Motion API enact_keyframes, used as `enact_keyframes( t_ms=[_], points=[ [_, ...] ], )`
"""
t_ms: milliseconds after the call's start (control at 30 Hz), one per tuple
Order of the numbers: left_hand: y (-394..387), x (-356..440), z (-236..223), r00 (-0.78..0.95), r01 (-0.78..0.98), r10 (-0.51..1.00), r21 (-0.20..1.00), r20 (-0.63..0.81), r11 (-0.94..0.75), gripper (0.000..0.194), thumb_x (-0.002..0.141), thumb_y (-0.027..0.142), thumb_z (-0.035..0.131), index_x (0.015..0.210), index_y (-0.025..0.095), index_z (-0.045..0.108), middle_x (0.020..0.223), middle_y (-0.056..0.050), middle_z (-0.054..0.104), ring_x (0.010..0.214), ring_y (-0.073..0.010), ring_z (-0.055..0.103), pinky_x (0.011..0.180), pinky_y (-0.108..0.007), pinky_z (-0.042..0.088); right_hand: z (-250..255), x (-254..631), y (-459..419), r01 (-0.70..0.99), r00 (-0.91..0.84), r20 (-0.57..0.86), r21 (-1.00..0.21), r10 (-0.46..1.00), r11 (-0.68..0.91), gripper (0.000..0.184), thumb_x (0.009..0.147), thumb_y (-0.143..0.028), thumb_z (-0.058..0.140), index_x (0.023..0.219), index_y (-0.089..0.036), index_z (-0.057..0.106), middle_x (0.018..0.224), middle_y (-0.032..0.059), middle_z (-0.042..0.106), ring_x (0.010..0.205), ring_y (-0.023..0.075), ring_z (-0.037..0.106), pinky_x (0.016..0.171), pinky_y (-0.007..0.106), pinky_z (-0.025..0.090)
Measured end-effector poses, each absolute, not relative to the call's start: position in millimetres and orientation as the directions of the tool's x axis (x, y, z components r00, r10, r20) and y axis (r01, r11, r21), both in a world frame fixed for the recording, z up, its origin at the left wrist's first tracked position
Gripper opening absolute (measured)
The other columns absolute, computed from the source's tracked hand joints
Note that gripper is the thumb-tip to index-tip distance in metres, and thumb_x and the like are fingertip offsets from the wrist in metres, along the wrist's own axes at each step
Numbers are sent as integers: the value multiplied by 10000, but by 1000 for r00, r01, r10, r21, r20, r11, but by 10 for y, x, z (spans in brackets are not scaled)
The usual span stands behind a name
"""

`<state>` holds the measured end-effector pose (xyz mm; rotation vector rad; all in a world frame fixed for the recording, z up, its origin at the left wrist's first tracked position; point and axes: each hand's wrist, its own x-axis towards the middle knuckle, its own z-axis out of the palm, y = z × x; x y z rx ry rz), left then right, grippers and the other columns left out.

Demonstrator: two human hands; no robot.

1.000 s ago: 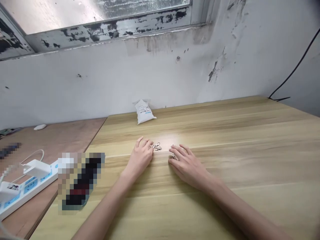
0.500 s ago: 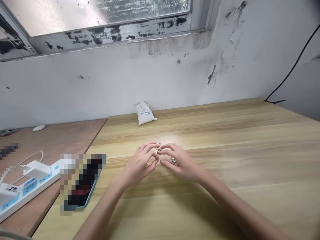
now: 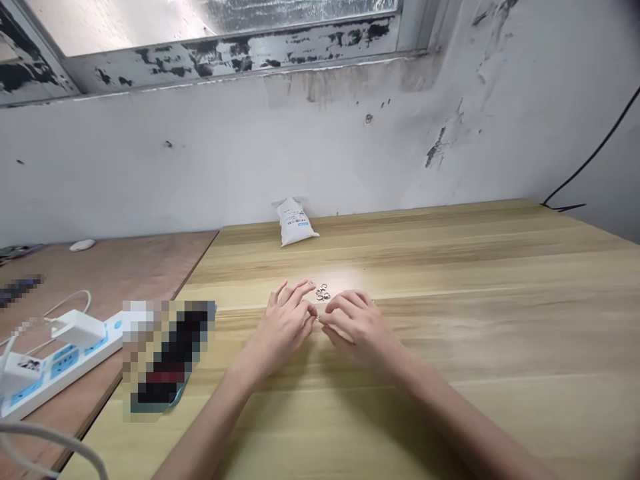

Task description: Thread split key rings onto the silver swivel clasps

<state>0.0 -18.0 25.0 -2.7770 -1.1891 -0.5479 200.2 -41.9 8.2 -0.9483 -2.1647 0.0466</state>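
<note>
My left hand (image 3: 287, 321) is over the wooden table, its thumb and forefinger pinched on a small shiny metal piece (image 3: 317, 319). The other left fingers stretch forward. Opposite it, my right hand (image 3: 359, 325) has its thumb and forefinger closed at the same piece; its fingertips partly hide it, and the exact kind is too small to tell. Just beyond the fingertips lies a little cluster of silvery metal hooks or rings (image 3: 323, 292) on the tabletop.
A white plastic packet (image 3: 295, 223) with a label lies near the wall. To the left are a blurred-out phone (image 3: 175, 360), a white power strip (image 3: 65, 363) with plugged-in chargers, and a looping cable (image 3: 60, 437). A black cord (image 3: 595, 157) runs down at right.
My right hand has turned over more, covering the metal pieces seen beside its palm before. My fingers have drawn back from the cluster, which now shows more fully. The view has shifted slightly.
</note>
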Motion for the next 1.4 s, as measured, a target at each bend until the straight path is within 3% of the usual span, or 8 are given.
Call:
enact_keyframes(
  t_ms=[100, 300, 500, 767, 900, 1000, 1133, 1400],
  points=[
    [-171, -21, 266, 626, 726, 697, 64, 351, -684, 169, 941, 142, 458, 891, 201, 608, 1386, -75, 553, 1378, -259, 400, 1147, -536, 283, 86, 2013, -442, 586, -490, 646, -252, 585, 770, 147, 923, -202, 560, 822, -223, 665, 1012, 58, 669, 987, 207, 573, 846, 354, 423],
    [-205, 3, 297, 631, 683, 646, 88, 430, -725, 146, 961, 177, 460, 932, 208, 600, 1386, -77, 552, 1386, -245, 396, 1151, -507, 288, 64, 2022, -436, 644, -320, 535, -482, 782, 594, 131, 923, -329, 606, 989, -244, 681, 1064, 83, 626, 1012, 224, 584, 862, 375, 479],
    [-235, 13, 346, 604, 681, 621, 82, 499, -728, 137, 967, 173, 451, 944, 207, 583, 1368, -82, 563, 1391, -238, 392, 1160, -488, 271, 21, 2056, -371, 569, -363, 511, -540, 779, 620, 150, 934, -245, 571, 826, -234, 674, 1043, 57, 647, 1008, 206, 603, 867, 370, 479],
    [-244, 53, 240, 652, 680, 650, 80, 390, -729, 181, 953, 147, 437, 978, 208, 605, 1389, -75, 551, 1387, -246, 392, 1151, -514, 290, 120, 2060, -377, 703, -350, 740, -197, 574, 683, 105, 898, -146, 556, 868, -217, 628, 1014, 63, 675, 944, 186, 622, 986, 415, 402],
    [-244, 35, 185, 719, 633, 611, 50, 331, -772, 368, 898, 73, 457, 1220, 210, 573, 1431, -85, 514, 1422, -239, 338, 1182, -504, 247, 144, 1878, -561, 609, -576, 695, 14, 430, 793, 178, 910, -68, 516, 906, -207, 628, 1019, 45, 675, 1017, 175, 604, 1083, 398, 340],
    [-162, -77, 187, 694, 676, 653, 38, 303, -736, 235, 910, 99, 480, 1029, 212, 647, 1419, -77, 530, 1390, -249, 381, 1149, -514, 292, 86, 1896, -569, 601, -637, 652, 83, 413, 795, 183, 921, -65, 507, 900, -192, 637, 1083, 77, 655, 1036, 189, 586, 1079, 416, 342],
    [-34, -261, 190, 669, 707, 686, 38, 285, -706, 172, 899, 134, 527, 812, 207, 656, 1283, -58, 636, 1281, -271, 487, 1083, -523, 354, -12, 2106, -419, 713, -580, 595, 42, 556, 700, 194, 895, -80, 542, 776, -199, 641, 1048, 88, 652, 977, 213, 578, 928, 404, 436],
    [-8, -271, 258, 678, 678, 693, 157, 247, -719, 132, 901, 204, 544, 859, 234, 665, 1132, -24, 667, 1100, -196, 579, 1082, -461, 347, 10, 2308, -375, 725, -563, 418, -162, 712, 669, 136, 895, -169, 577, 796, -207, 662, 1102, 83, 625, 1078, 226, 541, 923, 406, 425]
  ],
)
